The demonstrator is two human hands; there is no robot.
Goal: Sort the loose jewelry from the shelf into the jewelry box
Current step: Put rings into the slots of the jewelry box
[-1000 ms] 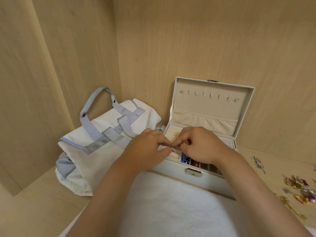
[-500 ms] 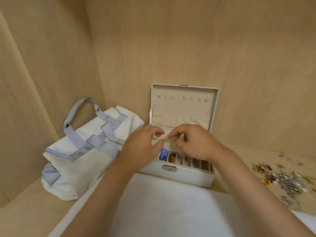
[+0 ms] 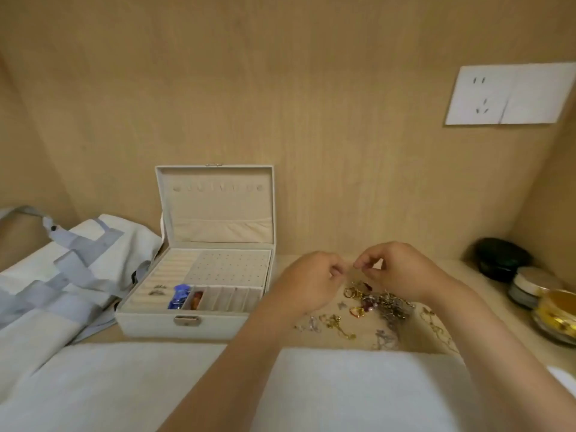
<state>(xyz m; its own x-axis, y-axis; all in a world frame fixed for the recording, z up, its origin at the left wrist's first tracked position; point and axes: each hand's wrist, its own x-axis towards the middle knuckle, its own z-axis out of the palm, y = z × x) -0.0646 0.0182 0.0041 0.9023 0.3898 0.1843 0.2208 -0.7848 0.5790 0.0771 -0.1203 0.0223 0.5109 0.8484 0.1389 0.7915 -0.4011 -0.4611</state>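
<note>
On the wooden shelf (image 3: 455, 269) the loose jewelry (image 3: 378, 302) lies tangled just right of the open jewelry box (image 3: 149, 325), with the left hand (image 3: 307, 283) and right hand (image 3: 397, 272) above it, curled fingertips nearly meeting, perhaps pinching something too small to tell, so a snagged chain could drag neighbours along.

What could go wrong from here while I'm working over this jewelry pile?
The jewelry pile looks tangled; lifting one piece may drag others along.
A silver chain lies at the white cloth's edge and could slip under it.
The left hand and right hand bring fingertips close above the pile; whether they pinch anything is unclear, and a tiny piece could drop unseen.
</note>
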